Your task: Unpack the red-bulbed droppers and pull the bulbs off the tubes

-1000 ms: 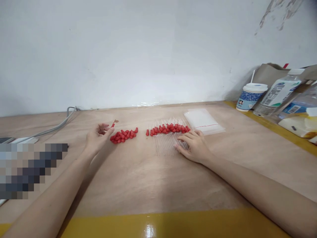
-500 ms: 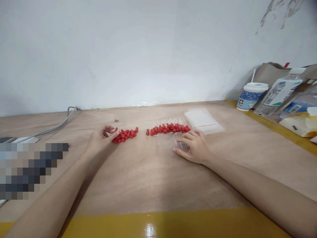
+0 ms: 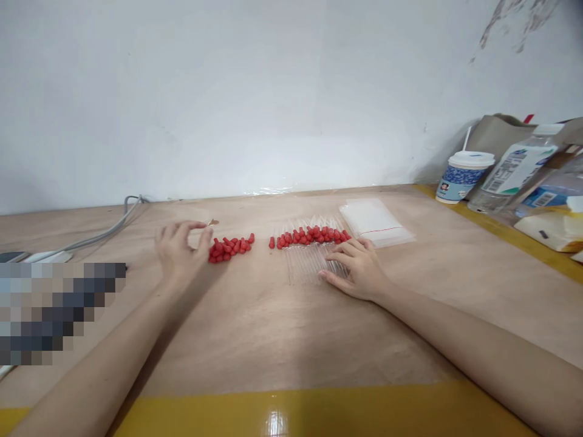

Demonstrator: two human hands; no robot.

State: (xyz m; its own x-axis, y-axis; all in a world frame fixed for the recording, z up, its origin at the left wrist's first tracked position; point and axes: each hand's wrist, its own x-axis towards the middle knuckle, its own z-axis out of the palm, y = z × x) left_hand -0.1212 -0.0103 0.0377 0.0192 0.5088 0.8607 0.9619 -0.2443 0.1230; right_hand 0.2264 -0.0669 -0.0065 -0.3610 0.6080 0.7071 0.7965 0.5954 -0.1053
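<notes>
The clear sticks (image 3: 303, 265) lie in a flat bundle at the middle of the worktop (image 3: 255, 340), long axes running near to far, their far tips fanning a little apart. Across the bundle, a row of red pieces (image 3: 314, 235) runs left to right, its right end slightly farther away; the leftmost single piece has its long axis roughly near to far. The right hand (image 3: 362, 273) rests at the bundle's right side, its thumb and fingers parted, reaching left over the sticks. Left of the row, well apart from it, is a red pile (image 3: 230, 249), stretched left to right with its pieces pointing mixed ways. Just beside the pile's left end is the left hand (image 3: 180, 255), thumb and forefinger wide apart with a gap between them. Beyond that hand lies a small brown scrap (image 3: 212, 223). A translucent packet (image 3: 378, 220) with a red line near its near edge lies beyond the right hand; a lidded cup (image 3: 462, 176) and a clear bottle (image 3: 514, 170) are farther right.
</notes>
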